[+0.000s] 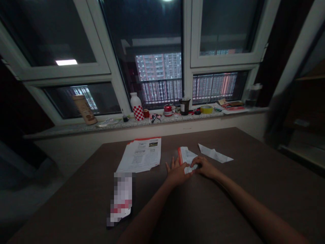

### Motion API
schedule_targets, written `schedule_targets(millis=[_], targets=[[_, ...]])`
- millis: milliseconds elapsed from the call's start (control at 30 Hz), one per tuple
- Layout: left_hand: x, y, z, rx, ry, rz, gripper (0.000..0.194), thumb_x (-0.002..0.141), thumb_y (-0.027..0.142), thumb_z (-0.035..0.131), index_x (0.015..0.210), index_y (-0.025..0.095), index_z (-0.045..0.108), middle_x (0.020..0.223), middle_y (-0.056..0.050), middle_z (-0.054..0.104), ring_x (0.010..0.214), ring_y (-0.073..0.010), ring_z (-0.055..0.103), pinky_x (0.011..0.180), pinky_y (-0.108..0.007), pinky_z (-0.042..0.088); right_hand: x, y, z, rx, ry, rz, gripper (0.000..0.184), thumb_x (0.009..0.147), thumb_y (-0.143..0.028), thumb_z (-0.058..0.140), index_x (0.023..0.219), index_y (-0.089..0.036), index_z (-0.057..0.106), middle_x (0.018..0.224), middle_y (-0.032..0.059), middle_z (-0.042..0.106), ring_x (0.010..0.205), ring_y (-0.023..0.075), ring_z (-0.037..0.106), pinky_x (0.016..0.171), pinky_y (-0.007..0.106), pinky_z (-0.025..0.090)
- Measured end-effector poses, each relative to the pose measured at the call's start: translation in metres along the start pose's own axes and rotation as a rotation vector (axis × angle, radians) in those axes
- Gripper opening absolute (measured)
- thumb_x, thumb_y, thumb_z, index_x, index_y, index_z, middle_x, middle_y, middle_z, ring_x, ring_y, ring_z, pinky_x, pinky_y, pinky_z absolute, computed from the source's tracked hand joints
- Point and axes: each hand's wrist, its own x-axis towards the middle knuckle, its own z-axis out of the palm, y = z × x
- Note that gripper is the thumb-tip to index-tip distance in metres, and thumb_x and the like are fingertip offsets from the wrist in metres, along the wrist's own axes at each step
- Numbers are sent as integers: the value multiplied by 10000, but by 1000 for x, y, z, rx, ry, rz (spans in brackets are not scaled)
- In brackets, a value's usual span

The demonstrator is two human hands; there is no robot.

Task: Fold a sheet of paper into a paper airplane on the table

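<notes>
A folded sheet of printed paper (187, 157) with a red edge lies on the dark brown table (228, 210). My left hand (176, 172) rests flat beside its left edge, fingers spread and touching the paper. My right hand (205, 166) presses down on the paper's near right corner with its fingers drawn together. A finished folded white paper piece (214, 154) lies just to the right, apart from both hands.
A stack of printed sheets (141, 155) lies to the left and a phone (122, 198) nearer the table's front. The window sill (76, 128) behind holds a checked bottle (136, 106), a brown tube (84, 109), jars, a tape roll (206, 109) and pens.
</notes>
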Motion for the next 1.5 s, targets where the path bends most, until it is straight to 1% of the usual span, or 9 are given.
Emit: schedule_targets(millis=[200, 467, 600, 700, 800, 933, 1167, 1333, 1500], targets=[[3, -3, -3, -4, -63, -1, 622, 798, 715, 437, 1326, 387, 464, 1607, -40, 65, 1448, -380, -56, 1063, -707, 9, 4, -1, 1, -29, 6, 67, 285, 608, -222, 774, 888, -263, 745, 1054, 34, 641, 1079, 264, 520, 970, 410, 368], [3, -15, -11, -17, -169, 44, 741, 732, 696, 549, 1408, 464, 352, 1610, 7, -20, 1444, -366, -91, 1095, -655, -20, 1, 2, 0, -51, -13, 37, 249, 645, -210, 737, 887, -267, 737, 1055, 37, 635, 1076, 264, 521, 979, 433, 355], [0, -20, -10, -2, -141, 65, 750, 736, 728, 517, 1417, 470, 338, 1607, 27, -9, 1450, -345, -77, 1125, -601, -20, -3, 2, -3, -48, -31, -17, 223, 701, -196, 683, 912, -257, 723, 1102, 42, 613, 1100, 251, 507, 991, 415, 355], [-2, -19, -5, 1, -100, 64, 705, 769, 700, 498, 1416, 471, 339, 1607, 37, 28, 1456, -326, -63, 1131, -590, -25, -5, -2, -4, -44, -45, -23, 180, 743, -258, 680, 919, -259, 716, 1121, 42, 607, 1124, 247, 495, 1004, 403, 351], [-4, -15, 0, -18, -36, 34, 624, 800, 693, 462, 1379, 467, 410, 1602, 42, 101, 1460, -327, -26, 1137, -589, 7, -6, -6, -4, -65, -30, -31, 217, 719, -327, 733, 922, -256, 709, 1110, 49, 608, 1109, 251, 502, 1002, 400, 354], [-7, -4, 4, 12, 101, 4, 617, 829, 748, 340, 1336, 428, 482, 1585, 15, 196, 1462, -323, 30, 1148, -573, 22, -5, -7, -2, -88, -12, -12, 267, 667, -336, 781, 909, -252, 706, 1089, 47, 617, 1094, 257, 513, 985, 401, 366], [-5, 2, 7, -11, 122, -23, 637, 811, 759, 352, 1309, 392, 504, 1560, -15, 258, 1453, -346, 86, 1138, -599, 62, 2, -2, 0, -67, 4, 19, 286, 603, -312, 812, 862, -233, 720, 1031, 46, 637, 1047, 256, 542, 947, 393, 396], [1, -1, 10, -15, 97, -23, 595, 792, 707, 452, 1289, 384, 512, 1553, -39, 261, 1449, -354, 95, 1119, -631, 75, 3, -4, 0, -48, -1, 32, 291, 594, -310, 810, 863, -237, 727, 1027, 40, 634, 1060, 256, 536, 954, 391, 393], [3, -11, 7, -31, 25, 8, 620, 743, 639, 577, 1315, 420, 482, 1579, -5, 191, 1451, -367, 60, 1126, -610, 64, 5, -2, 0, -57, -17, 47, 264, 581, -265, 812, 836, -251, 746, 1034, 41, 622, 1043, 254, 540, 956, 396, 391]])
